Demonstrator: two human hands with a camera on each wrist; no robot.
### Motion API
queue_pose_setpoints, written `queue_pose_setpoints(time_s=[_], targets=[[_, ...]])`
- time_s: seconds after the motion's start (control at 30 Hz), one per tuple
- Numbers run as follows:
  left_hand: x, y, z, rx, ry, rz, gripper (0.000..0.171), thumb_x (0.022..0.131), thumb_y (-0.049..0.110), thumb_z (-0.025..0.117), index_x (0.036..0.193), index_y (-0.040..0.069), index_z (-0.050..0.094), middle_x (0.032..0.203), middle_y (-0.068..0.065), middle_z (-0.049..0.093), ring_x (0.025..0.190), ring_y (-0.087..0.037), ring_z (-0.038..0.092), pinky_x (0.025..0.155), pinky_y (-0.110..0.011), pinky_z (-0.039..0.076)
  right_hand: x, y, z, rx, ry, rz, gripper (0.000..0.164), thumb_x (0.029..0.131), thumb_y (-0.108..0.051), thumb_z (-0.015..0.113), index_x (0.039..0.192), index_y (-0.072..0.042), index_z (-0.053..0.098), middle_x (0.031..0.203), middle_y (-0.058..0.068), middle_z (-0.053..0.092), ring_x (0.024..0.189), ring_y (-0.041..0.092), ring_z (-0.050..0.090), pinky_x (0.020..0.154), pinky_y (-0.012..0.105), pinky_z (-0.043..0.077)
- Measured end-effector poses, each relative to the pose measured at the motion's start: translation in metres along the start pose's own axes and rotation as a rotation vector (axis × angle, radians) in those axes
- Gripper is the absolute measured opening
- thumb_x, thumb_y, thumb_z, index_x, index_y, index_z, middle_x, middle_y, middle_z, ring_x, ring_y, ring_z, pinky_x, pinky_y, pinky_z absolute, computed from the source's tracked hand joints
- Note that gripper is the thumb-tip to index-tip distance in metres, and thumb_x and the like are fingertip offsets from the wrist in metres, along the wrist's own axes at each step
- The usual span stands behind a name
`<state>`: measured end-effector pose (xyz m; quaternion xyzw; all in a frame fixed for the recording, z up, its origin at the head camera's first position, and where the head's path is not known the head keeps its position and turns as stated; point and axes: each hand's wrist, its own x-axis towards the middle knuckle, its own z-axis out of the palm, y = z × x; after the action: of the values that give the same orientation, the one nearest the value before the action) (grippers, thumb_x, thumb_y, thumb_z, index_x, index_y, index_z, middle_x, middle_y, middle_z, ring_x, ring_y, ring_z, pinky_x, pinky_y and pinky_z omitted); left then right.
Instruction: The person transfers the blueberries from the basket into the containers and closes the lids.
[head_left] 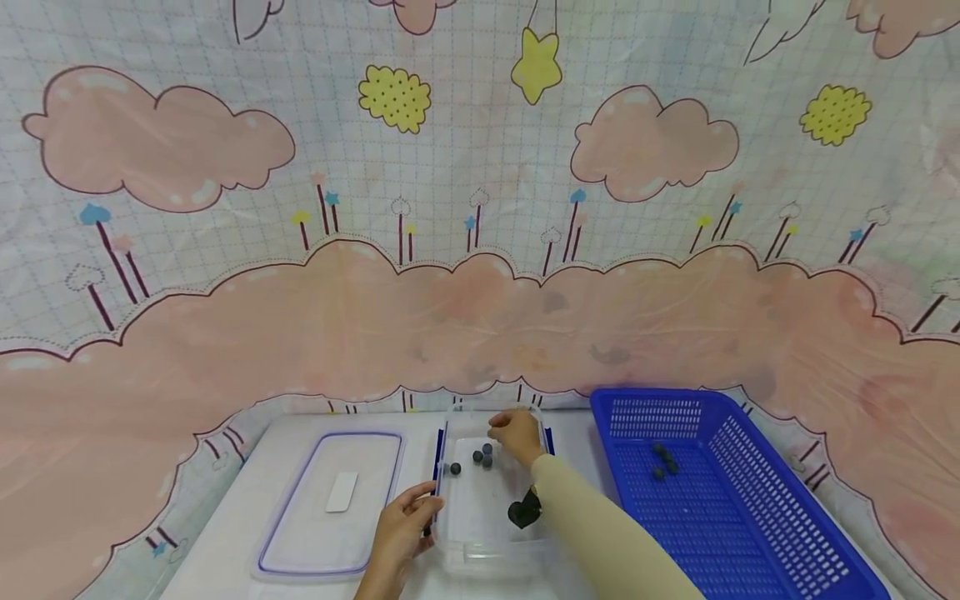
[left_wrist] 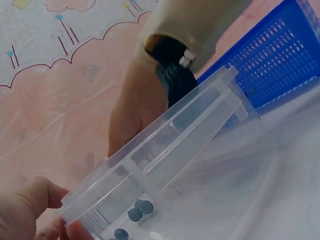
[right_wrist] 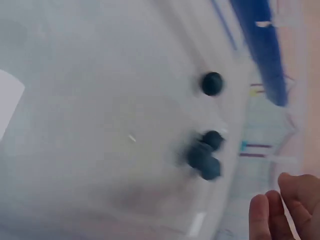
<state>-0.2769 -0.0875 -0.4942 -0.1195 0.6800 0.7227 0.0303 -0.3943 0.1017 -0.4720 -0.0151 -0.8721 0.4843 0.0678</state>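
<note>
I have the left hand grasping the clear plastic box at its left rim; a sharp tug could tip it and roll the small dark round balls on its floor. Farther in, my right hand looks released, nothing visible in it; it could clip the far rim; bare white desk lies leftward around the purple-rimmed clear lid; the blue perforated plastic basket limits room rightward.

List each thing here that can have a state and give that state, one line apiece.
Clear container: open, upright
Lid: off, lying flat
Blue side clips: unfastened
Dark balls in the container: three clustered, one apart
Blue basket: upright, more dark balls inside
Left hand: holding the container's edge
Right hand: at the container's far end, nothing visibly held
</note>
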Motion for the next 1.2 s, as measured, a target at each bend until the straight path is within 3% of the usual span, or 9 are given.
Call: queue_pose_setpoints(time_s=[0.13, 0.27, 0.47, 0.6, 0.83, 1.07, 1.2], targets=[[0.000, -0.001, 0.000, 0.001, 0.006, -0.011, 0.043, 0.087, 0.012, 0.070, 0.128, 0.001, 0.062, 0.087, 0.005, 0.061, 0.078, -0.014, 0.050, 0.059, -0.025, 0.048, 0.010, -0.009, -0.033, 0.010, 0.043, -0.164, 0.015, 0.085, -0.002, 0.072, 0.098, 0.005, 0.072, 0.092, 0.016, 0.072, 0.082, 0.028, 0.068, 0.071, 0.034, 0.057], [0.000, -0.001, 0.000, 0.004, 0.003, -0.014, 0.043, 0.087, 0.012, 0.070, 0.128, 0.001, 0.061, 0.087, 0.005, 0.062, 0.078, -0.014, 0.050, 0.060, -0.026, 0.048, 0.019, -0.007, -0.082, -0.014, 0.131, -0.241, 0.019, 0.083, -0.001, 0.073, 0.100, 0.008, 0.071, 0.094, 0.021, 0.072, 0.087, 0.034, 0.069, 0.073, 0.037, 0.057], [0.000, -0.001, -0.003, 0.007, 0.001, -0.007, 0.043, 0.088, 0.012, 0.070, 0.128, 0.001, 0.061, 0.085, 0.006, 0.060, 0.077, -0.013, 0.049, 0.059, -0.025, 0.048, 0.019, 0.019, -0.163, -0.122, 0.207, -0.126, 0.027, 0.090, -0.009, 0.068, 0.110, 0.008, 0.068, 0.108, 0.026, 0.069, 0.098, 0.039, 0.066, 0.086, 0.046, 0.055], [0.001, -0.001, -0.004, 0.017, -0.001, 0.000, 0.043, 0.088, 0.012, 0.070, 0.128, 0.001, 0.061, 0.085, 0.006, 0.061, 0.077, -0.013, 0.049, 0.059, -0.026, 0.048, 0.012, 0.043, -0.199, -0.114, 0.238, -0.041, 0.033, 0.095, -0.014, 0.063, 0.118, 0.009, 0.065, 0.115, 0.028, 0.066, 0.099, 0.039, 0.066, 0.088, 0.046, 0.054], [0.001, -0.001, -0.004, 0.022, 0.003, 0.000, 0.043, 0.088, 0.012, 0.069, 0.128, 0.001, 0.061, 0.085, 0.006, 0.062, 0.077, -0.013, 0.050, 0.058, -0.025, 0.049, -0.002, 0.081, -0.225, -0.109, 0.325, 0.078, 0.040, 0.095, -0.020, 0.062, 0.123, 0.008, 0.061, 0.123, 0.029, 0.061, 0.111, 0.044, 0.057, 0.095, 0.053, 0.046], [0.001, -0.002, -0.001, 0.009, -0.002, -0.001, 0.042, 0.087, 0.011, 0.070, 0.128, 0.000, 0.061, 0.082, 0.006, 0.061, 0.075, -0.013, 0.049, 0.057, -0.024, 0.048, -0.017, 0.113, -0.231, -0.016, 0.349, 0.209, 0.044, 0.098, -0.021, 0.059, 0.129, 0.010, 0.056, 0.130, 0.032, 0.054, 0.118, 0.047, 0.052, 0.097, 0.057, 0.044], [0.002, -0.002, 0.000, 0.012, -0.002, 0.005, 0.043, 0.087, 0.011, 0.070, 0.128, 0.001, 0.061, 0.082, 0.006, 0.060, 0.075, -0.012, 0.049, 0.057, -0.024, 0.048, -0.025, 0.127, -0.231, -0.026, 0.334, 0.252, 0.046, 0.097, -0.022, 0.060, 0.129, 0.011, 0.056, 0.134, 0.033, 0.051, 0.122, 0.049, 0.047, 0.101, 0.060, 0.040]])
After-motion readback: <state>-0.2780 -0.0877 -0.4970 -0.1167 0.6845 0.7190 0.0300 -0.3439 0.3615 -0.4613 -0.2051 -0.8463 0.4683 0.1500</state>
